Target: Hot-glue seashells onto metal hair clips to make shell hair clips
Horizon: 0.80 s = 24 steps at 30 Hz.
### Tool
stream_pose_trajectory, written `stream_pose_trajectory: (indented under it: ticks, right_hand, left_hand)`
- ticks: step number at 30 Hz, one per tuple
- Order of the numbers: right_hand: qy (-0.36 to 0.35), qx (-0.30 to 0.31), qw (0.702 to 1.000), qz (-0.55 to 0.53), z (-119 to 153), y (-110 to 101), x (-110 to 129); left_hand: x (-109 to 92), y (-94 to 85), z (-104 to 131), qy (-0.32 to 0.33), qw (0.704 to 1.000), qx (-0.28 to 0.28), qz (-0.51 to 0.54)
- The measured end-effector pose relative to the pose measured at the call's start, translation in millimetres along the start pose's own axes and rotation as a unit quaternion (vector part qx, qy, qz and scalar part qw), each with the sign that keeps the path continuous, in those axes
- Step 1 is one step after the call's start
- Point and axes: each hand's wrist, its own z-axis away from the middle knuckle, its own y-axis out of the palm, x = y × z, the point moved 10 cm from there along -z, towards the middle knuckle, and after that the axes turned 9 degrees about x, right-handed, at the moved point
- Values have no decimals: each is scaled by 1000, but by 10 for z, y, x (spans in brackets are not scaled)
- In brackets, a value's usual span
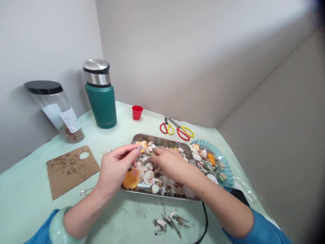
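Observation:
My left hand (118, 162) is over the left side of a metal tray (162, 196), thumb and forefinger pinched on a small silvery metal pin (141, 148). Its exact shape is too small to make out. Many shells (149, 177) fill the tray, white, brown-speckled and orange. My right hand (169, 163) reaches down into the middle of these shells, its thumb and forefinger apart at the tips. The other fingertips are partly hidden, and I see nothing held there. A large orange shell (131, 179) lies at the tray's front left corner.
Several metal pins (172, 222) are piled before the tray; a safety pin (86, 191) lies left. A blue plate (230, 176) of shells sits right. Behind are scissors (183, 132), a red cup (137, 113), a green bottle (102, 105). Cardboard (58, 179) and a jar (73, 135) stand left.

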Motion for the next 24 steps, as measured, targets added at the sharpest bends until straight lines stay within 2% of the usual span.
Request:
stream_pose_trajectory:
  ticks: [3,5,7,9,11,13,16,18,20,24]
  right_hand:
    - [-2,19,1000,8,-80,91,-32]
    - [1,15,1000,-5,-76,78,-48]
    - [9,-2,998,-59,-17,-7,-67]
    - [17,-37,986,-164,94,-158,-85]
    - [12,-82,951,-299,232,-319,-78]
    - [17,-112,895,-432,354,-387,-74]
    - [48,-138,800,-582,459,-310,-90]
    - [78,-159,754,-633,492,-217,-127]
    - [102,-182,732,-649,518,-157,-172]
    - [107,-194,731,-646,549,-168,-164]
  left_hand:
    - [-13,9,7,2,1000,8,-5]
    - [-20,10,10,2,1000,9,-2]
    - [-33,11,12,3,1000,9,1]
    - [-52,18,16,3,1000,9,0]
    - [-69,30,22,0,1000,12,-4]
    - [-76,37,31,-4,1000,12,-4]
    - [-70,54,41,-7,1000,18,6]
    - [-67,77,46,-5,999,28,14]
    - [-70,100,53,-2,999,38,17]
    - [-87,126,73,4,999,41,-3]
